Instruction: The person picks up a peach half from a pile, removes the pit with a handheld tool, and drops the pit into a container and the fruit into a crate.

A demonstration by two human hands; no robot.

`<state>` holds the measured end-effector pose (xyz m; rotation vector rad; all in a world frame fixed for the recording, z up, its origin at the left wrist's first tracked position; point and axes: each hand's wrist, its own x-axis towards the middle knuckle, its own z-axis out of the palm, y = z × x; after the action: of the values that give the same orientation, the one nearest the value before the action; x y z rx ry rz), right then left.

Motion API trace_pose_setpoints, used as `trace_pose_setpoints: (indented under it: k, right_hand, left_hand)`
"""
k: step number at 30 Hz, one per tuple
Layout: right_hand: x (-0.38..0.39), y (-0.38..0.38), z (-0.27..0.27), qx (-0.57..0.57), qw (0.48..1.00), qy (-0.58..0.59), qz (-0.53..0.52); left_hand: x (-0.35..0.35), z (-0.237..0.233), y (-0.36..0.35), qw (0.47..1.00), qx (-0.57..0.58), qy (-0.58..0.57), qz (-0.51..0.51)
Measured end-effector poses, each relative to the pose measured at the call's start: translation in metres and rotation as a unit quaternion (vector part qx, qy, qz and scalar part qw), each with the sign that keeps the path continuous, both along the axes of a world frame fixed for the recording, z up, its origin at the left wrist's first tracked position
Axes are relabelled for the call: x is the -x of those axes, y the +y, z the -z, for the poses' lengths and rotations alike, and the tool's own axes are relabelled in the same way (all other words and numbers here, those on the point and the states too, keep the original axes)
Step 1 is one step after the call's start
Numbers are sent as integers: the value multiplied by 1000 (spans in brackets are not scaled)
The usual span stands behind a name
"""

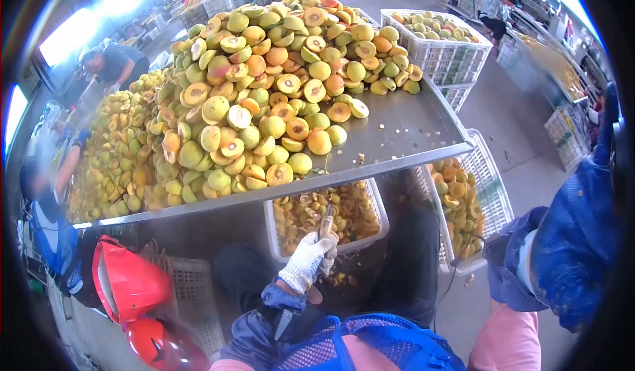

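My left hand (309,260), in a white knit glove, is closed round the light handle of a small hand tool with a narrow metal tip (327,223). The tip points up and away from me. Below and beyond it, a white crate (380,207) holds many small yellow-brown fruit pieces. My right arm, in a blue sleeve (572,238), is bent upward along the right edge; its hand is out of view. In front of me, a large heap of halved yellow-green fruit (271,126) lies on a metal table (390,133).
White crates of fruit stand at the table's far right (450,56) and by my right leg (493,192). A red bag (132,281) and a red rounded object (162,344) are at lower left. Co-workers (49,205) (116,63) work along the table's left; another person (496,15) sits far right.
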<state>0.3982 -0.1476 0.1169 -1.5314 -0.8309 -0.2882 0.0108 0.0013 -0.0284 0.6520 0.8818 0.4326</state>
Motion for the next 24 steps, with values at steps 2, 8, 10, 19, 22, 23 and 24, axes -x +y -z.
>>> trace_pose_setpoints:
  k: [2, 8, 10, 19, 22, 23, 24]
  right_hand:
    - [-13, -3, 2, 9, 1000, 2, 16]
    - [-31, -30, -1, -3, 999, 8, 48]
    - [-38, -36, -5, -1, 998, 4, 59]
    - [-66, -18, -2, 19, 997, -3, 75]
    - [-73, 0, 5, 17, 997, -12, 76]
    - [-75, 7, 3, 15, 997, -11, 74]
    - [-74, 12, 4, 14, 997, -13, 74]
  left_hand:
    - [9, 5, 1, 1000, -4, 8, 2]
    - [16, 4, 9, 999, -28, 23, -24]
    - [16, 5, 9, 999, -35, 26, -26]
    - [12, 6, 13, 997, -56, 38, -40]
    - [15, 7, 17, 999, -45, 9, -10]
    - [16, 5, 19, 999, -40, 21, -15]
    - [15, 3, 21, 999, -40, 24, -19]
